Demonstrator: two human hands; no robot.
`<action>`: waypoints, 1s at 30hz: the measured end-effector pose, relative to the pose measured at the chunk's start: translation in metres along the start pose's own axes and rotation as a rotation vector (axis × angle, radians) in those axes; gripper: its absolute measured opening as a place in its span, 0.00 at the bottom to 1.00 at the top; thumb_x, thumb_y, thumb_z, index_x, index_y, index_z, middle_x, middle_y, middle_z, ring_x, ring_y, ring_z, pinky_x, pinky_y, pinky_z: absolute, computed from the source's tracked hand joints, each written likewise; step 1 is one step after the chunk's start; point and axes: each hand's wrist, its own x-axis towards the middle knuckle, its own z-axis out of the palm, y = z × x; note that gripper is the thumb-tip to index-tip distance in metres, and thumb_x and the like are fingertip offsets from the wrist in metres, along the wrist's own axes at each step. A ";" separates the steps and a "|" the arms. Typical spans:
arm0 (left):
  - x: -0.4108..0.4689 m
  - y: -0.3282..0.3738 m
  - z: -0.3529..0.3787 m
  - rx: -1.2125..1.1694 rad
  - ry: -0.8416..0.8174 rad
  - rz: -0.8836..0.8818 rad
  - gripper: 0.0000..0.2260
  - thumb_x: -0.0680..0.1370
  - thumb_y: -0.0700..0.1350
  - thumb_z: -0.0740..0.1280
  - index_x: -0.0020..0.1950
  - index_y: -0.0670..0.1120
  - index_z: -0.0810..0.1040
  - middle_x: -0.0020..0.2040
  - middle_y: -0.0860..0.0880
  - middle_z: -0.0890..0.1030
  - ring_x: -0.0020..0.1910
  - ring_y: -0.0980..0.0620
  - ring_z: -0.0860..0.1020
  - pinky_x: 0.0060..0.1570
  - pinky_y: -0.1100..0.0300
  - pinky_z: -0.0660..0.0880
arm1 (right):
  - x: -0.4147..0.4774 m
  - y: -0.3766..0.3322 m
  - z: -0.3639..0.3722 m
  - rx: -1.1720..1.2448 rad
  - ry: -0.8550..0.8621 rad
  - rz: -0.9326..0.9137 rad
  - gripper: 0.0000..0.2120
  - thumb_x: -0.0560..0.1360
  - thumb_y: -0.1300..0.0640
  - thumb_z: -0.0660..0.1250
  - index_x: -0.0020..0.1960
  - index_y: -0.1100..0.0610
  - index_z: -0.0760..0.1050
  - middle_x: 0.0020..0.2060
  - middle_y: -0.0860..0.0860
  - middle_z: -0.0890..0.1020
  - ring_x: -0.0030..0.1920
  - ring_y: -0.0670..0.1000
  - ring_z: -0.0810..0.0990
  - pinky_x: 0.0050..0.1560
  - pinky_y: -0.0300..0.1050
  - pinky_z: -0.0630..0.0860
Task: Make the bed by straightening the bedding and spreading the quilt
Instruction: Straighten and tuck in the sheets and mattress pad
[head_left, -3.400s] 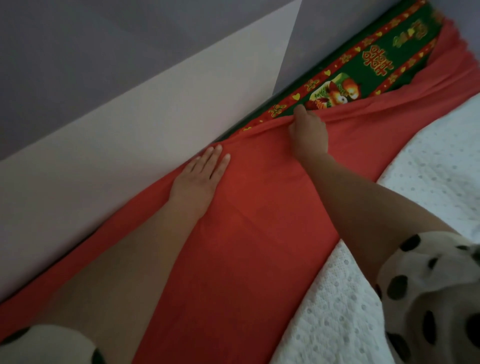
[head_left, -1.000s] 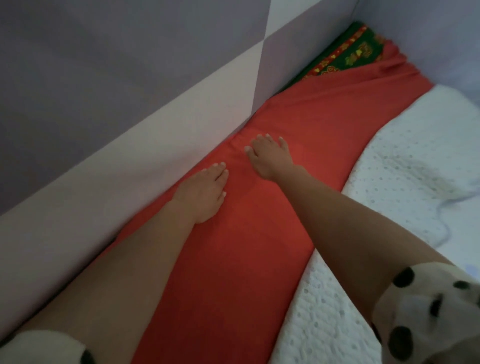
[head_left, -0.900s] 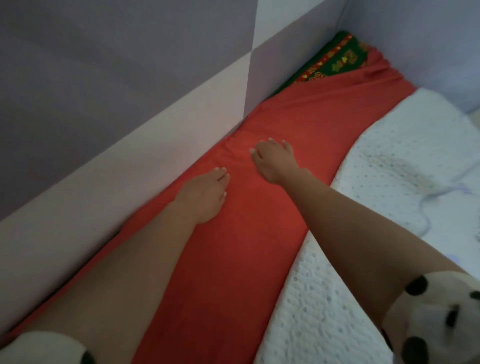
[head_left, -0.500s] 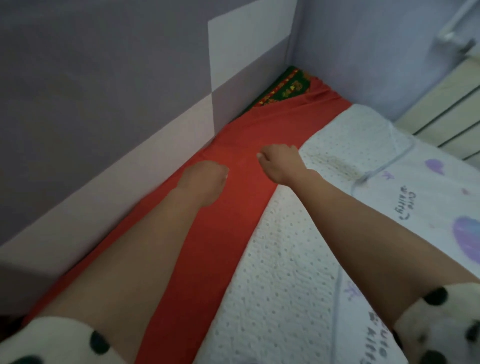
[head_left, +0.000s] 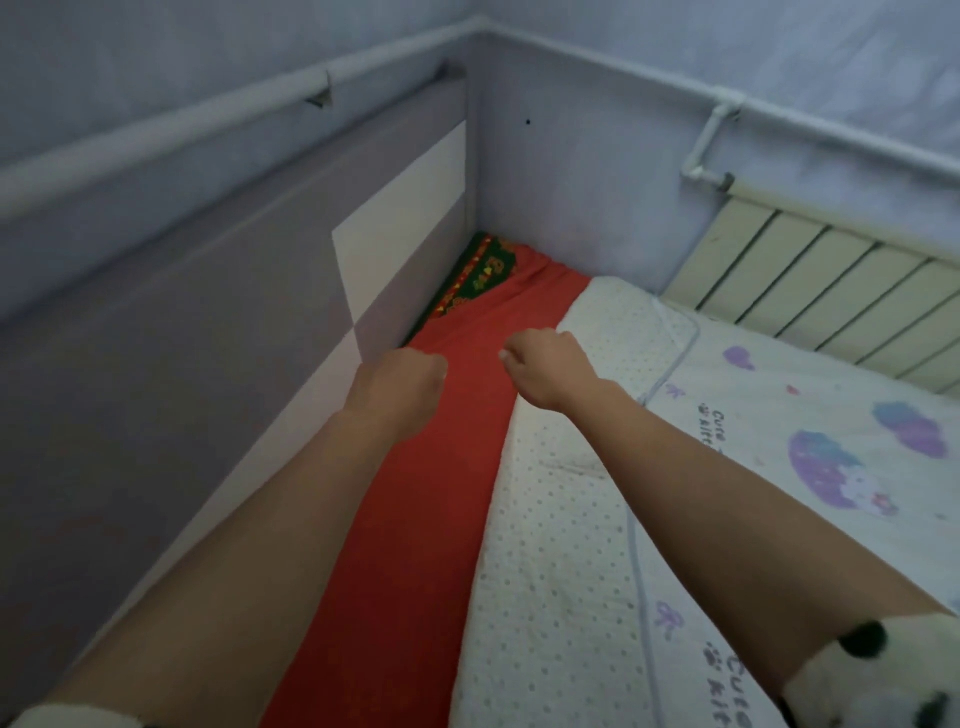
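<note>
Reaching along the bed's wall edge, the left hand (head_left: 397, 387) and right hand (head_left: 548, 371) have curled fingers above the red sheet (head_left: 410, 545). I cannot tell if they grip it. The white quilt (head_left: 561, 571) lies just beside the sheet, touching it.

On my feed the plain red cloth sheet (head_left: 415, 519) reads as thin woven fabric, matt and smooth, with soft creases at its far end. The white dotted padded quilt (head_left: 545, 571) looks thick and soft, and its surface is pitted all over; I can't tell whether with holes or printed dots. The white cloth cover printed with purple clouds (head_left: 831, 441) looks smooth and matt. The green patterned cloth (head_left: 483, 270) is too dim for me to judge its finish. The lilac-and-white headboard panel (head_left: 208, 338) looks smooth and matt. The cream ribbed radiator (head_left: 831, 291) and the white wall pipe (head_left: 208, 119) look painted and faintly glossy. The black-spotted white sleeve (head_left: 857, 680) looks fuzzy.
</note>
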 end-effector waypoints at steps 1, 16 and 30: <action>0.011 -0.004 -0.006 0.003 0.016 0.021 0.09 0.80 0.41 0.56 0.43 0.44 0.73 0.42 0.46 0.78 0.38 0.46 0.74 0.34 0.55 0.68 | 0.007 0.001 -0.008 -0.001 0.023 0.009 0.18 0.81 0.53 0.54 0.33 0.52 0.62 0.43 0.53 0.78 0.46 0.57 0.76 0.46 0.48 0.62; 0.057 -0.015 -0.008 -0.072 0.000 0.073 0.16 0.80 0.40 0.55 0.32 0.48 0.62 0.31 0.49 0.69 0.31 0.48 0.71 0.31 0.56 0.67 | 0.054 0.023 -0.039 0.029 0.092 0.033 0.19 0.81 0.54 0.54 0.31 0.52 0.61 0.37 0.51 0.74 0.39 0.53 0.72 0.42 0.46 0.63; 0.201 -0.016 0.102 -0.080 -0.099 -0.056 0.11 0.80 0.40 0.56 0.38 0.44 0.68 0.38 0.45 0.75 0.35 0.47 0.73 0.36 0.53 0.72 | 0.197 0.137 0.062 0.107 0.010 -0.004 0.15 0.81 0.54 0.56 0.36 0.56 0.67 0.38 0.52 0.74 0.42 0.55 0.73 0.44 0.46 0.64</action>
